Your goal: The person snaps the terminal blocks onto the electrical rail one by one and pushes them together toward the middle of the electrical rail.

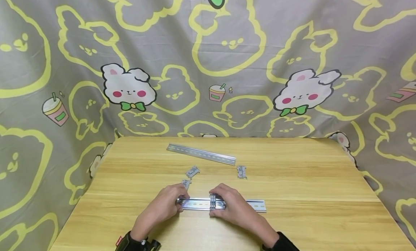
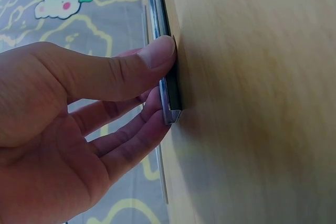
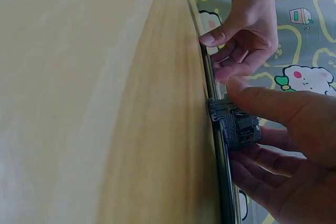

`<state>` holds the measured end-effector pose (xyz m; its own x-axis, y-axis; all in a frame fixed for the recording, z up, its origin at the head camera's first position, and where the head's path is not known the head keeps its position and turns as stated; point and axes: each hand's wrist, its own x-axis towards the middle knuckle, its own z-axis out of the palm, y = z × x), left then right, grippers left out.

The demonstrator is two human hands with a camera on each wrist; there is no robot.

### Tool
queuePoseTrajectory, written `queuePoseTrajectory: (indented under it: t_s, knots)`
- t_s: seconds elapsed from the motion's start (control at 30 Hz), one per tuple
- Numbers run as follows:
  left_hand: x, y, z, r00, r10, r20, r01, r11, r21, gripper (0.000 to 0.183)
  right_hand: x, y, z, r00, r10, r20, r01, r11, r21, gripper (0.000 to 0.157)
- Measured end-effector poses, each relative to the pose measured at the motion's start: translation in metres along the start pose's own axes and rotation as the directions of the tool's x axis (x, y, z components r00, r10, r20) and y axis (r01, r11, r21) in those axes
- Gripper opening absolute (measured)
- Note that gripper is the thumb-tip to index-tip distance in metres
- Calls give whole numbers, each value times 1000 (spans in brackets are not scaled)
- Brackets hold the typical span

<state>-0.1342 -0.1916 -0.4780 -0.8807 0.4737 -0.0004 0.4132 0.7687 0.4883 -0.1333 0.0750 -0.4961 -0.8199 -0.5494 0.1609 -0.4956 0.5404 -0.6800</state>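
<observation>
Grey terminal blocks (image 1: 212, 201), packed side by side, sit across the slotted metal DIN rail (image 1: 198, 204) near its middle, held between the thumb and fingers of the right hand (image 1: 232, 204), while the left hand (image 1: 165, 204) pinches the rail's left end. Just beyond the left hand lies one loose block (image 1: 186, 184), with another loose block (image 1: 193, 171) behind it and a third loose block (image 1: 241, 172) to the right. Farther back, a second DIN rail (image 1: 201, 154) slants across the wood-grain table (image 1: 308, 178) before a grey rabbit-print curtain (image 1: 240, 85).
</observation>
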Motion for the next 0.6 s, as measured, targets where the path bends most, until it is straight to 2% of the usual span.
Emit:
queuePoseTrajectory:
  t_s: [0.33, 0.6]
  knots:
    - [-1, 1, -1, 1000, 2, 0, -2, 1000, -4, 35, 0, 1, 1, 999, -24, -24, 24, 1000, -9, 48]
    - [-1, 0, -1, 1000, 2, -2, -2, 1000, -6, 36, 1, 1, -1, 999, -29, -34, 28, 999, -18, 48]
